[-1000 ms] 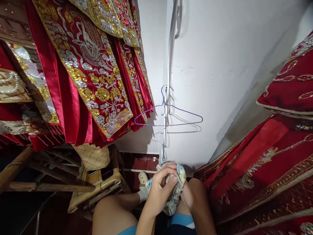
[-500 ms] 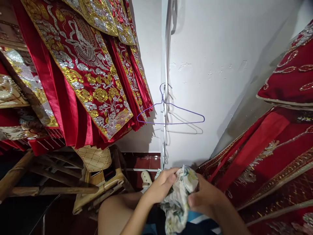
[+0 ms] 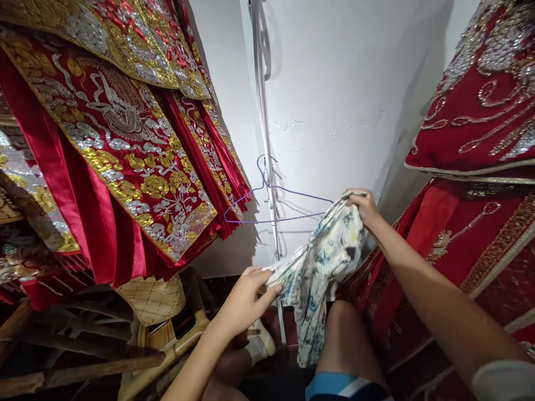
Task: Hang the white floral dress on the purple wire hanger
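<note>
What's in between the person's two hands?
A white floral cloth, held up between the left hand and right hand and hanging in folds, in the head view.

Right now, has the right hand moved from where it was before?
Yes, up and to the right. The right hand, holding the flowery cloth, was well below the purple hanger; now it's level with its right end.

No lettering, label, brand, number or sign can be read on anything in view.
</note>
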{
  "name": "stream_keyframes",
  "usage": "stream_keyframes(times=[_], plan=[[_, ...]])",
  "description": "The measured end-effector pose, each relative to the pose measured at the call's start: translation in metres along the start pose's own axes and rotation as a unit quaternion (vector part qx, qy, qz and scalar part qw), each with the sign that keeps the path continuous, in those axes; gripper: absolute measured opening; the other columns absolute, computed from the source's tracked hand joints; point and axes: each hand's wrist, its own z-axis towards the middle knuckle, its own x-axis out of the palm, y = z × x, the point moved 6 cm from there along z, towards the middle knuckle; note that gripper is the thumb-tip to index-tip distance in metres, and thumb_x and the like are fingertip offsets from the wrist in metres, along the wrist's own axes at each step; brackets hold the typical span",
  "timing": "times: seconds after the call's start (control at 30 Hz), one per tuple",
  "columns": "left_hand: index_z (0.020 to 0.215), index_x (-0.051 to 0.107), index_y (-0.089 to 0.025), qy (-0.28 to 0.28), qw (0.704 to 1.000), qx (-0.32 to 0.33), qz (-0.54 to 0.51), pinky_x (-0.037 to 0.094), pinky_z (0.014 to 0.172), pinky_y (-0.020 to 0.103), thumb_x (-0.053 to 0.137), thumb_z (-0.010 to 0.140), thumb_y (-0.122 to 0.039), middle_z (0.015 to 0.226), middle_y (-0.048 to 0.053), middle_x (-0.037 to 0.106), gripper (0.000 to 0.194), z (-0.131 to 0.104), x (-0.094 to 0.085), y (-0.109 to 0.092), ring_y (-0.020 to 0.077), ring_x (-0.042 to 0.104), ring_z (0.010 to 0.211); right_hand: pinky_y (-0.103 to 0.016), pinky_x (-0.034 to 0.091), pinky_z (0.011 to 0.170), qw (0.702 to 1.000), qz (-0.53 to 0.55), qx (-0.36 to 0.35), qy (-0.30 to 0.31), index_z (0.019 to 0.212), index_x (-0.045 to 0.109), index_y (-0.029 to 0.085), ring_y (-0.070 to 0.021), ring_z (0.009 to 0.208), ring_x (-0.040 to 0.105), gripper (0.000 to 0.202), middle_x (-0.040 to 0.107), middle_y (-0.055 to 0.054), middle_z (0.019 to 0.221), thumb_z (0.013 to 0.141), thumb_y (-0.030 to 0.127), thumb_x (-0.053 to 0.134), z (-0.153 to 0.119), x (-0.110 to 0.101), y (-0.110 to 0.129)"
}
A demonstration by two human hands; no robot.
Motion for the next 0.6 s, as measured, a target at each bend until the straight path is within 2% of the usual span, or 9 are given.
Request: stream_keyframes(times=[0.1, 0.17, 0.23, 0.33, 0.43, 0.5, 0.6], plan=[[0.071, 0.053, -0.019, -0.048, 0.998, 0.027, -0.026, 0.043, 0.087, 0.033, 0.051, 0.097, -0.039, 0.07, 0.001, 0.051, 0.033, 0.019, -0.014, -0.025, 0.0187, 0.049, 0.077, -0.029, 0.027, 0.049, 0.999, 0.014, 0.044, 0.022, 0.046, 0.048, 0.021, -0.0109, 0.044, 0.035, 0.016, 0.041, 0.003, 0.042, 0.059, 0.024, 0.057, 0.041, 0.017, -0.008], [0.074, 0.058, -0.018, -0.08, 0.994, 0.017, -0.073, 0.044, 0.078, 0.03, 0.053, 0.096, -0.041, 0.074, 0.002, 0.055, 0.033, 0.024, -0.019, -0.029, 0.0183, 0.051, 0.077, -0.029, 0.031, 0.049, 0.995, 0.008, 0.071, 0.07, 0.048, 0.051, 0.02, -0.0114, 0.044, 0.039, 0.015, 0.046, 0.002, 0.044, 0.06, 0.023, 0.058, 0.056, 0.039, -0.01], [0.078, 0.063, -0.016, -0.099, 0.989, 0.001, -0.112, 0.044, 0.072, 0.028, 0.053, 0.096, -0.044, 0.076, 0.003, 0.059, 0.034, 0.022, -0.021, -0.025, 0.0179, 0.054, 0.077, -0.028, 0.034, 0.049, 0.987, -0.001, 0.1, 0.128, 0.053, 0.057, 0.018, -0.0125, 0.045, 0.046, 0.009, 0.053, 0.001, 0.048, 0.06, 0.021, 0.062, 0.061, 0.064, -0.013], [0.078, 0.065, -0.015, -0.117, 0.986, -0.009, -0.118, 0.046, 0.072, 0.027, 0.052, 0.097, -0.045, 0.076, 0.004, 0.062, 0.037, 0.011, -0.023, -0.015, 0.0179, 0.057, 0.077, -0.027, 0.04, 0.051, 0.969, -0.007, 0.133, 0.207, 0.063, 0.064, 0.016, -0.0148, 0.05, 0.054, 0.007, 0.062, -0.001, 0.056, 0.061, 0.019, 0.069, 0.052, 0.096, -0.016], [0.078, 0.066, -0.015, -0.126, 0.989, -0.009, -0.071, 0.048, 0.081, 0.029, 0.052, 0.097, -0.042, 0.077, 0.005, 0.065, 0.036, -0.003, -0.029, -0.004, 0.0193, 0.06, 0.081, -0.025, 0.046, 0.058, 0.955, 0.009, 0.135, 0.264, 0.071, 0.068, 0.016, -0.0151, 0.058, 0.059, 0.012, 0.068, -0.001, 0.066, 0.061, 0.019, 0.073, 0.036, 0.115, -0.014], [0.079, 0.066, -0.017, -0.127, 0.992, -0.002, -0.014, 0.046, 0.096, 0.035, 0.051, 0.098, -0.039, 0.08, 0.004, 0.067, 0.033, -0.012, -0.037, 0.007, 0.02, 0.062, 0.084, -0.023, 0.046, 0.061, 0.947, 0.027, 0.123, 0.295, 0.078, 0.071, 0.018, -0.0132, 0.062, 0.06, 0.018, 0.069, 0.001, 0.069, 0.061, 0.018, 0.073, 0.028, 0.119, -0.009], [0.09, 0.069, -0.02, -0.124, 0.986, -0.003, 0.113, 0.026, 0.116, 0.05, 0.052, 0.096, -0.034, 0.098, 0.005, 0.072, 0.023, -0.022, -0.049, 0.032, 0.0238, 0.063, 0.101, -0.021, 0.046, 0.063, 0.937, 0.023, 0.114, 0.328, 0.093, 0.077, 0.02, -0.0114, 0.064, 0.06, 0.03, 0.072, 0.002, 0.075, 0.063, 0.018, 0.071, 0.023, 0.114, 0.0]])
